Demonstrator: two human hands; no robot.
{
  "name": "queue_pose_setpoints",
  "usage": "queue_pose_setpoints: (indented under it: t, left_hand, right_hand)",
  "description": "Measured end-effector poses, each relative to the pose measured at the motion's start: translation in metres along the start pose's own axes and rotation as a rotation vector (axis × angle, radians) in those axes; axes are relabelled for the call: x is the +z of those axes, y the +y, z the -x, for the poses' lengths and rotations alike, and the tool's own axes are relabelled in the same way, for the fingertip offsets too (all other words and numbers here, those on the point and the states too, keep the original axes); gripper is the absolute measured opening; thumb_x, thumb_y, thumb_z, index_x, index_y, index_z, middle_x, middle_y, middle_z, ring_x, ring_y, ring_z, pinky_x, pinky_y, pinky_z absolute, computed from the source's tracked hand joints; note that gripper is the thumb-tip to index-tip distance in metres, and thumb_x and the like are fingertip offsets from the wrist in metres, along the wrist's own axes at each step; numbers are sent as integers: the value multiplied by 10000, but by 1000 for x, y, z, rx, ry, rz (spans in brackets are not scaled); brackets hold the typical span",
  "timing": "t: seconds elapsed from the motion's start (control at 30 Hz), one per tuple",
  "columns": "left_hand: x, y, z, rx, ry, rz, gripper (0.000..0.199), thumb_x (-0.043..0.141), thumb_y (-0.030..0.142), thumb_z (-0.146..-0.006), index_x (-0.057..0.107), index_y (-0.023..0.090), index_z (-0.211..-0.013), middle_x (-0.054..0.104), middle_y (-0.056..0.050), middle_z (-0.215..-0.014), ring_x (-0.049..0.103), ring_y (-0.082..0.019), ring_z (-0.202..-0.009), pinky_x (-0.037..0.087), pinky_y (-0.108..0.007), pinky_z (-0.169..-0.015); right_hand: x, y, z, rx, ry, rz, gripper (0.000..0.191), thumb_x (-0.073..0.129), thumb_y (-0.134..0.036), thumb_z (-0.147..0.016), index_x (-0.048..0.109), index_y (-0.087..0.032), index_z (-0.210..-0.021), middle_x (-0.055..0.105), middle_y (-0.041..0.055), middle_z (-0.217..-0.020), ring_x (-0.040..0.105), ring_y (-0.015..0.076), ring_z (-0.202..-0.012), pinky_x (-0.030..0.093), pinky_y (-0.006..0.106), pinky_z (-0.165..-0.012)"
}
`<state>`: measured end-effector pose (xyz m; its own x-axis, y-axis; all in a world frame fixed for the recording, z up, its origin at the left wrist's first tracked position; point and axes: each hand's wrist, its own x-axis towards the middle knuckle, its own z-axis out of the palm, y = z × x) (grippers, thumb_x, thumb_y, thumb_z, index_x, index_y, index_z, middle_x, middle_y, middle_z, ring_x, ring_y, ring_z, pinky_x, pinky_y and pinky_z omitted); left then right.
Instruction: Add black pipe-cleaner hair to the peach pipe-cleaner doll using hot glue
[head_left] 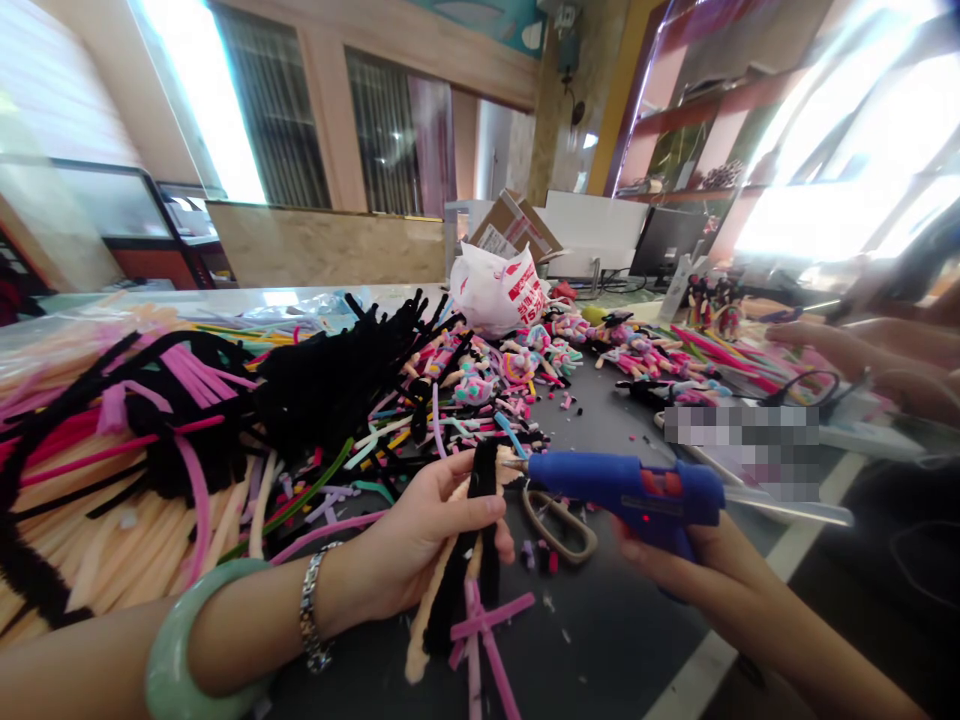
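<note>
The left hand (427, 530), wearing a pale green jade bangle (202, 640) and a silver link bracelet (315, 610), curls its fingers and thumb closed around a bundle of black, peach and pink fuzzy pipe cleaners (457, 590), held over a dark grey tabletop (600, 640). The right hand (667, 570) wraps around the grip of a blue plastic hot glue gun (622, 490), its metal nozzle just beside the top of the bundle. Beige-handled scissors (559, 525) lie under the gun. Beyond spread a mound of loose multicoloured pipe cleaners (127, 480) and small pink pipe-cleaner dolls (517, 360), with a white plastic bag (496, 290) behind them and another person's hands (877, 350) at the right edge
</note>
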<state>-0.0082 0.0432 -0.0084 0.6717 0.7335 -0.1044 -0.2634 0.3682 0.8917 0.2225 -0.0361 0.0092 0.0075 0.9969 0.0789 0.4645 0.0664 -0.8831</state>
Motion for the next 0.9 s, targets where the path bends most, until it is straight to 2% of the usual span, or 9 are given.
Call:
queue_pose_setpoints:
  t: [0.17, 0.37, 0.53, 0.7, 0.9]
  left_hand:
    - [-2, -2, -1, 18, -1, -22, 293, 675, 208, -791, 543, 184, -1051, 627, 6, -657, 629, -106, -570, 496, -170, -512]
    - [-1, 2, 0, -13, -17, -49, 273, 636, 242, -821, 517, 173, -1057, 592, 19, -544, 524, -64, -448, 374, -108, -400]
    - [1, 3, 0, -22, -36, -97, 274, 643, 234, -809, 513, 169, -1042, 575, 32, -510, 485, -50, -423, 362, -109, -411]
    - [3, 3, 2, -19, -36, -100, 274, 684, 221, -758, 503, 166, -955, 566, 36, -506, 469, -51, -414, 336, -108, -390]
    - [3, 3, 1, -20, -52, -112, 314, 705, 224, -733, 499, 176, -967, 563, 38, -504, 462, -56, -404, 312, -112, -379]
  right_hand:
    - [-1, -1, 1, 6, -23, 23, 236, 622, -416, -741, 624, -191, -668, 488, -11, -591, 423, 138, -572, 338, 257, -530]
    - [-3, -5, 2, 20, -40, 74, 251, 615, -433, -734, 642, -190, -674, 525, -3, -604, 470, 157, -594, 369, 269, -560]
    - [-3, -7, 2, 3, -26, 75, 255, 621, -436, -726, 631, -188, -665, 508, -12, -594, 456, 146, -580, 361, 254, -540]
    - [-3, -4, 0, -37, 19, 40, 240, 628, -429, -720, 645, -193, -680, 551, 3, -627, 496, 163, -608, 403, 261, -572]
    - [-2, -3, -1, 36, -14, -29, 314, 623, -510, -716, 625, -202, -654, 481, 2, -581, 419, 143, -554, 354, 245, -507]
